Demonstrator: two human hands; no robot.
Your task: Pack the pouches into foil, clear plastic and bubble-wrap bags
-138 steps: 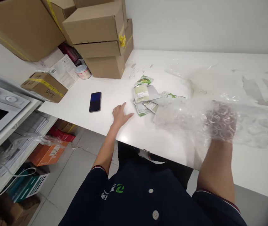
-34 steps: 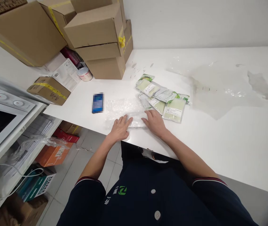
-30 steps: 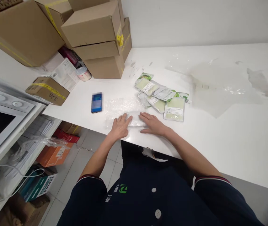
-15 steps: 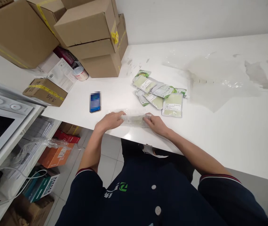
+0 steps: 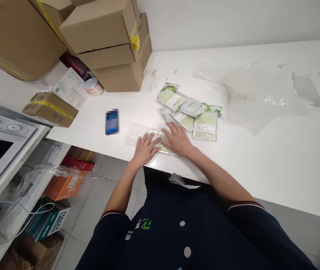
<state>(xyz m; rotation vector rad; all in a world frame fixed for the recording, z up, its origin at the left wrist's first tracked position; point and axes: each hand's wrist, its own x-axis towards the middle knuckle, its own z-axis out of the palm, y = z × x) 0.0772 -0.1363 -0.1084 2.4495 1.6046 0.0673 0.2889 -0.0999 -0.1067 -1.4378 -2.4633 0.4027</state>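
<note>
A clear plastic wrap (image 5: 134,133) lies near the front edge of the white table, with something pale green showing inside its right part. My left hand (image 5: 145,150) rests flat on the wrap, fingers spread. Just to the right, my right hand (image 5: 177,140) is open over the wrap's right end, fingers apart. Beyond it lies a loose pile of green and silver pouches (image 5: 193,108), with one labelled pouch (image 5: 205,126) at its near right corner.
A phone (image 5: 112,122) lies left of the wrap. Cardboard boxes (image 5: 109,52) and a round tub (image 5: 94,87) stand at the back left. A large clear plastic sheet (image 5: 252,101) spreads over the table's right side. Shelves are at the left.
Both hands have let go of the rolled edge and opened. The wrap now lies flatter, with the green content visible. My left hand has moved right, onto the wrap; my right hand has shifted slightly left.
</note>
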